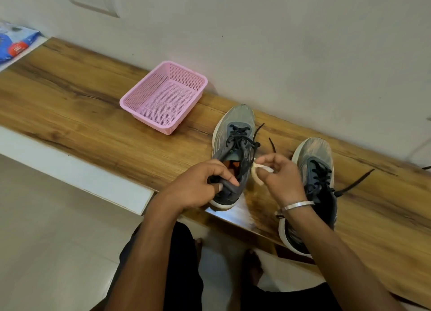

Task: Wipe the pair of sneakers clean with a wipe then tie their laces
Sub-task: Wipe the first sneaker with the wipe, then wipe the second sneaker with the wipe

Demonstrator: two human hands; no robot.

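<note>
Left hand (200, 184): grips heel of left sneaker (233, 152) | right hand (279, 175): pinches wipe (258, 170) beside it | right sneaker (314, 170): behind right hand, on desk (81, 105)

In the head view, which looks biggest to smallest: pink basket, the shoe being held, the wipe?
1. Pink mesh plastic basket
2. Grey lace-up sneaker held by the left hand, roughly similar; it sits nearer, so unsure
3. Crumpled white wipe

My wooden counter (81, 105) carries a pink basket (164, 96) beyond my left hand (198, 184), sneakers (235, 133) by both hands.
</note>
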